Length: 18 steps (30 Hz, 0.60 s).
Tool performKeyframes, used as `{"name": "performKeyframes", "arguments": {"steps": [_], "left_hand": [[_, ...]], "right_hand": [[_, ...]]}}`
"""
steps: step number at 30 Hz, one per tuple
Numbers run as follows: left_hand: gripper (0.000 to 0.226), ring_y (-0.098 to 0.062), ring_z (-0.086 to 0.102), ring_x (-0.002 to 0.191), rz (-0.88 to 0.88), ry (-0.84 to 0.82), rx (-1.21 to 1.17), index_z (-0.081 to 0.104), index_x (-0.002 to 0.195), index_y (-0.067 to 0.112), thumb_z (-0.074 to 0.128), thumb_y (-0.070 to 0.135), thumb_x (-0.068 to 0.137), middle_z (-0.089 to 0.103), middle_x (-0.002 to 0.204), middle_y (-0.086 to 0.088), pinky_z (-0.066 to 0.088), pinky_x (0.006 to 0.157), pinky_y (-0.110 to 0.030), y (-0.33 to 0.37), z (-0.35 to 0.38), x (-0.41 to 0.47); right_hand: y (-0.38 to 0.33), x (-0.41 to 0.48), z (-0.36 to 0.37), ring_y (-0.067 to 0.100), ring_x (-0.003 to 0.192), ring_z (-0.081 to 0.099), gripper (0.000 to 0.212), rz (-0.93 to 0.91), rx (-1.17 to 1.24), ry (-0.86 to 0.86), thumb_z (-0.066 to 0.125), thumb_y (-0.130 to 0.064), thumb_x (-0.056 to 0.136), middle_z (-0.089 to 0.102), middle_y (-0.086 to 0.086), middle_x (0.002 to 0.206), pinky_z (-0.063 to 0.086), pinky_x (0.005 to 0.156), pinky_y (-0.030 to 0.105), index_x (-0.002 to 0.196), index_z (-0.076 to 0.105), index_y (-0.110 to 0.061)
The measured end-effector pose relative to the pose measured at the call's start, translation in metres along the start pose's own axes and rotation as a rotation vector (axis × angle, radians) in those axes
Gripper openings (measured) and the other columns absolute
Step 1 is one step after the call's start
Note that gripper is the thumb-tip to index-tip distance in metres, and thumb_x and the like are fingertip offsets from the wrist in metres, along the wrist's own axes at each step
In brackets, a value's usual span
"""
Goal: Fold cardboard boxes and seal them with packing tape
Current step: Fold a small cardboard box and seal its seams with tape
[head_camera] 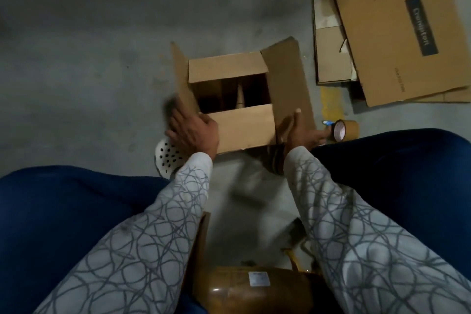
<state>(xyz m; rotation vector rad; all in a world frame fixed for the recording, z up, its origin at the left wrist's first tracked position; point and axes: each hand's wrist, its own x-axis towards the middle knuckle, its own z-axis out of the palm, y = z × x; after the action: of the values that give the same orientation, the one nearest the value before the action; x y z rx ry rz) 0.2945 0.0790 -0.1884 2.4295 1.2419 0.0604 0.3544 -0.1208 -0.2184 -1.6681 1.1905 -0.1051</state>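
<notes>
Left hand (193, 132) pressed flat-fingered on box (244, 125) left flap (183, 84); right hand (300, 132) pinched right flap (288, 79); tape (344, 130) right of box.

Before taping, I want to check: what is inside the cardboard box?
Through the gap between its folded flaps, the cardboard box shows only dark interior and one pale strip. The flaps hide the rest.

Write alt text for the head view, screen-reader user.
A seated person's hands work a cardboard box on a grey floor: short flaps folded in, left hand, motion-blurred, at the upright left flap, right hand holding the right flap. A packing tape roll sits beside the right hand; flattened cardboard lies upper right.
</notes>
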Motion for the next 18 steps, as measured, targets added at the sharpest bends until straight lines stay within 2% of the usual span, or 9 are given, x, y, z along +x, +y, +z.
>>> {"name": "performKeyframes", "arguments": {"steps": [2,3,4,6,7,10,13,16,18], "left_hand": [[0.081,-0.032,0.045,0.135,0.115,-0.064,-0.047,0.024,0.159,0.014,0.060,0.027,0.089,0.040,0.157,-0.012,0.035,0.108,-0.048,0.007,0.002,-0.019],[0.084,-0.032,0.042,0.139,0.140,-0.102,-0.065,0.019,0.161,0.016,0.061,0.028,0.090,0.032,0.162,-0.010,0.035,0.110,-0.047,0.007,0.004,-0.026],[0.087,-0.032,0.038,0.143,0.156,-0.132,-0.084,0.014,0.163,0.018,0.061,0.028,0.091,0.024,0.166,-0.007,0.033,0.113,-0.047,0.005,0.004,-0.030],[0.090,-0.031,0.031,0.149,0.183,-0.171,-0.133,0.006,0.164,0.023,0.062,0.026,0.094,0.016,0.170,-0.003,0.031,0.117,-0.048,-0.003,0.003,-0.030],[0.090,-0.031,0.033,0.148,0.186,-0.190,-0.173,0.004,0.164,0.024,0.062,0.024,0.095,0.019,0.169,-0.005,0.033,0.117,-0.049,-0.009,0.003,-0.028],[0.092,-0.037,0.049,0.134,0.170,-0.241,-0.232,-0.001,0.163,0.029,0.062,0.019,0.096,0.044,0.153,-0.018,0.041,0.106,-0.047,-0.022,0.002,-0.024],[0.096,-0.036,0.058,0.116,0.173,-0.267,-0.242,0.005,0.163,0.035,0.058,0.002,0.090,0.055,0.133,-0.020,0.046,0.091,-0.039,-0.027,0.004,-0.022],[0.101,-0.034,0.055,0.126,0.191,-0.260,-0.304,0.013,0.162,0.033,0.058,-0.009,0.082,0.050,0.146,-0.017,0.045,0.096,-0.033,-0.026,0.008,-0.023],[0.101,-0.033,0.053,0.129,0.211,-0.231,-0.306,0.016,0.163,0.030,0.058,-0.011,0.080,0.047,0.150,-0.015,0.045,0.098,-0.033,-0.026,0.012,-0.027]], "right_hand": [[0.005,-0.006,-0.007,0.030,0.125,0.058,0.056,-0.166,-0.091,-0.148,0.068,-0.050,0.092,0.061,0.008,0.134,0.043,0.102,0.030,0.138,0.057,-0.020],[0.008,-0.012,-0.011,0.028,0.119,0.061,0.048,-0.269,-0.177,-0.261,0.061,-0.056,0.095,0.064,0.005,0.128,0.046,0.102,0.034,0.131,0.063,-0.024],[0.011,-0.020,-0.015,0.026,0.118,0.060,0.049,-0.398,-0.311,-0.365,0.056,-0.062,0.095,0.063,0.003,0.127,0.047,0.103,0.039,0.129,0.065,-0.028],[0.018,-0.029,-0.021,0.026,0.124,0.054,0.059,-0.617,-0.578,-0.496,0.049,-0.069,0.094,0.054,0.003,0.136,0.044,0.104,0.044,0.140,0.055,-0.031],[0.021,-0.031,-0.022,0.027,0.128,0.051,0.064,-0.662,-0.642,-0.539,0.047,-0.069,0.095,0.049,0.003,0.142,0.042,0.104,0.047,0.147,0.046,-0.033],[0.030,-0.024,-0.023,0.027,0.135,0.048,0.066,-0.699,-0.667,-0.673,0.044,-0.064,0.099,0.041,-0.001,0.154,0.041,0.107,0.050,0.157,0.021,-0.041],[0.033,-0.021,-0.020,0.012,0.142,0.038,0.057,-0.780,-0.592,-0.699,0.038,-0.042,0.108,0.037,-0.002,0.160,0.033,0.116,0.034,0.161,0.019,-0.033],[0.032,-0.028,-0.021,-0.005,0.139,0.027,0.052,-0.819,-0.503,-0.701,0.034,-0.030,0.111,0.034,-0.005,0.162,0.017,0.115,0.006,0.161,0.022,-0.028],[0.036,-0.030,-0.021,-0.004,0.140,0.027,0.051,-0.826,-0.484,-0.682,0.034,-0.028,0.111,0.035,-0.004,0.162,0.013,0.109,-0.001,0.161,0.024,-0.025]]}}
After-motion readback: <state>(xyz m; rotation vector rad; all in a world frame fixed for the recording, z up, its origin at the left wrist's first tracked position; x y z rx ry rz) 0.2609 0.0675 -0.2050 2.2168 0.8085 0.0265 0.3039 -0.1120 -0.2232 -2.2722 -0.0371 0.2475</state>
